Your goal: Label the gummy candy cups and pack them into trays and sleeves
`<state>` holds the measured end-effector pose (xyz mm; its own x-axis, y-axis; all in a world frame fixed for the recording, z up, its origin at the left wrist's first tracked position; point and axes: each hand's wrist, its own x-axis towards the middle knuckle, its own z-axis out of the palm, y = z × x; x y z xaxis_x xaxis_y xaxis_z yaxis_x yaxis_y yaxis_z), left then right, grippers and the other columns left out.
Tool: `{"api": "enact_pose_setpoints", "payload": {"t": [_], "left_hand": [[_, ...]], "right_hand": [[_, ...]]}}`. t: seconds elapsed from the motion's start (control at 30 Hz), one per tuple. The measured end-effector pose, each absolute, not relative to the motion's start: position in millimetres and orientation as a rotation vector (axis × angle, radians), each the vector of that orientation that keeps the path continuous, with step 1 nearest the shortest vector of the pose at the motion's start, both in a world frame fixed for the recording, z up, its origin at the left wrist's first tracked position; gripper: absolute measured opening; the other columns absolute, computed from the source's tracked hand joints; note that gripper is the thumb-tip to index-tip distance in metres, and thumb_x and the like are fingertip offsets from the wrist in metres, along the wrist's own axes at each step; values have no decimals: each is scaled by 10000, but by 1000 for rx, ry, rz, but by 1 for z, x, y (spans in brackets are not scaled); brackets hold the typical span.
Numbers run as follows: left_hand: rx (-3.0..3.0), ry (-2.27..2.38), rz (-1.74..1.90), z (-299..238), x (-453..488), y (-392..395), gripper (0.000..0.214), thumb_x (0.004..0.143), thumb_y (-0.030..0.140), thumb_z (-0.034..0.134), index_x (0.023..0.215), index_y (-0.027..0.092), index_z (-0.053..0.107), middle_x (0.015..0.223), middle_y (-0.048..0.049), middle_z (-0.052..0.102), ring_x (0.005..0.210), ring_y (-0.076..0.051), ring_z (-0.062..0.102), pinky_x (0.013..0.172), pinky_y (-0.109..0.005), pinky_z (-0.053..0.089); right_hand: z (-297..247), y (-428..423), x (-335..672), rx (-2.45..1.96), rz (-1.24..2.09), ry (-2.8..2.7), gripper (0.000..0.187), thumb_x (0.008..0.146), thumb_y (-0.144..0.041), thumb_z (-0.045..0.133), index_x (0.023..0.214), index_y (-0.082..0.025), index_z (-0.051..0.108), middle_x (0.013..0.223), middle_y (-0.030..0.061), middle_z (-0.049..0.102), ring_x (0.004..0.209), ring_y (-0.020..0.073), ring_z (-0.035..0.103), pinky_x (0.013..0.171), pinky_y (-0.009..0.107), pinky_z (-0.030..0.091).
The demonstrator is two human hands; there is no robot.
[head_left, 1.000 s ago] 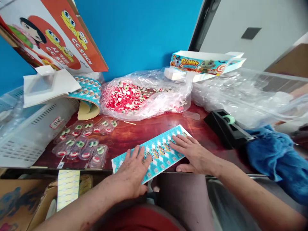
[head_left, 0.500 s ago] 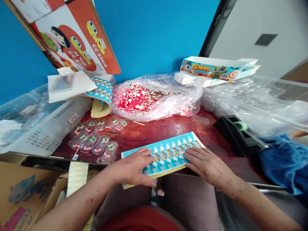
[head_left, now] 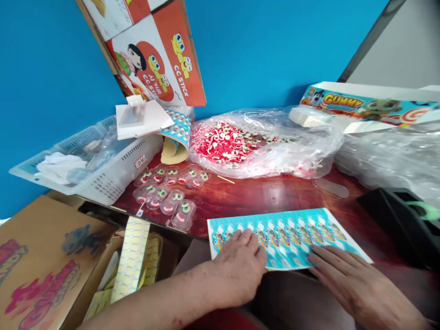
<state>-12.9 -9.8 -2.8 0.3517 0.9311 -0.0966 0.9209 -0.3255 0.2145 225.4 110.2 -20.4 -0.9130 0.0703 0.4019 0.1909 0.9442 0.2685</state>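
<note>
Sheet [head_left: 292, 236] of stickers lies flat under both hands' fingers [head_left: 249, 238].

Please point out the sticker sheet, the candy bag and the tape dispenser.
sticker sheet [head_left: 292, 233], head view, middle of printed face.
candy bag [head_left: 233, 145], head view, plastic over the candies.
tape dispenser [head_left: 392, 215], head view, black body.

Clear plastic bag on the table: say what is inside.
The clear plastic bag holds a heap of red, white and green candies; its crumpled folds blur the right end.
</note>
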Motion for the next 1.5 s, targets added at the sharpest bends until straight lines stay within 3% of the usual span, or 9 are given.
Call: {"api": "enact_pose_setpoints", "payload": {"t": [0.2, 0.33, 0.4, 0.53, 0.73, 0.83, 1.0, 1.27, 1.5], "left_hand": [[2375, 1483, 295, -9, 15, 9, 666, 815, 600, 409, 1152, 39, 532, 1262, -203, 479, 1234, -330, 353, 1028, -445, 280], [2186, 1632, 488, -3, -6, 10, 245, 873, 273, 427, 855, 147, 636, 903, -55, 633, 924, -183, 544, 891, -316, 399], [1954, 1973, 531, 2, -27, 8, 178, 826, 274, 490, 889, 171, 621, 916, -46, 609, 888, -203, 531, 831, -356, 419], [1742, 2163, 314, 12, -57, 12, 401, 661, 413, 667, 956, 149, 601, 1011, -99, 566, 961, -295, 496, 811, -443, 419], [1543, 2021, 487, 4, -58, 20, 109, 726, 220, 576, 814, 183, 630, 821, -33, 631, 818, -202, 562, 774, -334, 421], [1395, 1894, 699, -5, -58, 17, 117, 754, 209, 530, 794, 188, 637, 717, 7, 640, 677, -140, 568, 652, -246, 429], [1135, 1687, 984, -12, -59, 15, 150, 720, 140, 507, 743, 162, 654, 669, 10, 630, 620, -109, 550, 589, -200, 416], [845, 1637, 898, -11, -57, 24, 122, 755, 161, 472, 700, 134, 577, 482, 59, 465, 392, -58, 409, 388, -163, 302], [820, 1641, 826, -1, -56, 27, 149, 759, 191, 464, 714, 128, 592, 495, 53, 489, 376, -49, 407, 385, -156, 298]], "right_hand": [[-16, 113, 214, -650, -344, -2705, 343, 892, -380, 363, 815, -214, 653, 754, 76, 695, 645, 224, 656, 548, 329, 502], [-17, 103, 142, -869, -1, -2702, 348, 872, -267, 351, 1060, -133, 611, 1058, 143, 641, 896, 217, 646, 693, 295, 546], [-20, 98, 115, -888, 119, -2811, 381, 849, -235, 353, 1130, -110, 579, 1135, 155, 597, 897, 224, 646, 690, 301, 553], [-28, 96, 106, -952, 182, -2852, 401, 844, -254, 355, 1149, -115, 575, 1104, 157, 580, 793, 219, 663, 597, 295, 560], [-28, 99, 113, -989, 195, -2727, 367, 850, -288, 391, 1104, -114, 591, 1058, 160, 558, 758, 220, 649, 584, 315, 557], [-20, 89, 99, -967, 185, -2667, 331, 834, -241, 413, 1101, -138, 580, 1099, 156, 550, 768, 208, 639, 604, 313, 554], [-18, 78, 81, -743, 287, -2630, 298, 862, -138, 343, 972, -138, 620, 843, 85, 606, 687, 142, 625, 621, 229, 538], [-38, 73, 93, -627, -194, -2523, 368, 826, -62, 352, 1026, -143, 650, 1027, 136, 647, 802, 216, 643, 669, 319, 550], [-35, 71, 93, -590, -130, -2591, 378, 821, -48, 359, 1009, -168, 664, 1145, 145, 606, 834, 239, 642, 689, 378, 550]]}}
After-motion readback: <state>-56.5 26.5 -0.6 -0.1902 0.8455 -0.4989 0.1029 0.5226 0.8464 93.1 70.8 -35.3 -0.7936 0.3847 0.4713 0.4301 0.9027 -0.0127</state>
